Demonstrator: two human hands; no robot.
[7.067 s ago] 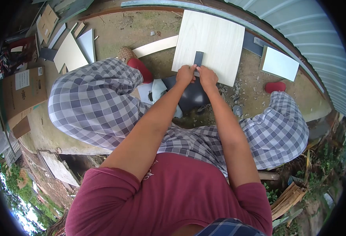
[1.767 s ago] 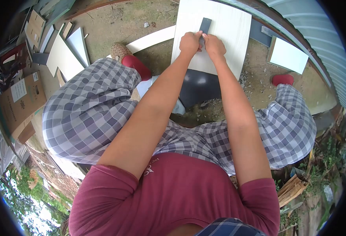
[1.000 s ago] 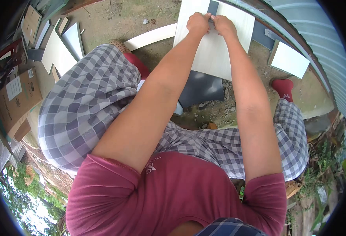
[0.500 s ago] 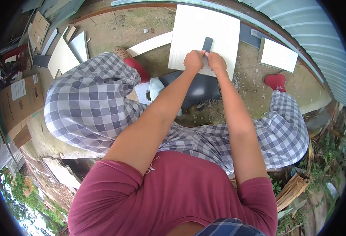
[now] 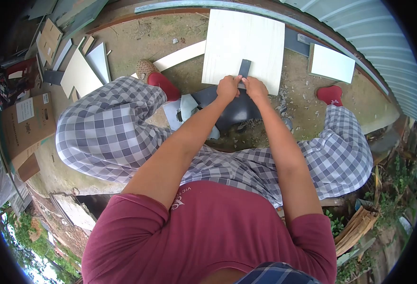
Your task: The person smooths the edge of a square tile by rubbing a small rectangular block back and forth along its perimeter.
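A short dark grey flat strip (image 5: 245, 67) lies on a square white board (image 5: 239, 35), its far end sticking out past my fingers. My left hand (image 5: 228, 88) is closed around the strip's near end from the left. My right hand (image 5: 255, 87) grips the same end from the right, with the thumbs close together. Both hands are over the board's near edge. Below them a dark, glossy curved sheet (image 5: 239, 111) lies partly under the board and partly behind my left forearm.
A long white strip (image 5: 180, 57) runs left from the board. At right lies a white block-like panel (image 5: 331, 64) near a corrugated metal wall (image 5: 360, 23). Cut panels (image 5: 81, 73) and a cardboard box (image 5: 28, 120) are at left. Rubble (image 5: 289, 106) lies on the ground.
Both hands and the strip have slid toward me over the board, from farther in to its near edge. The view has shifted slightly.
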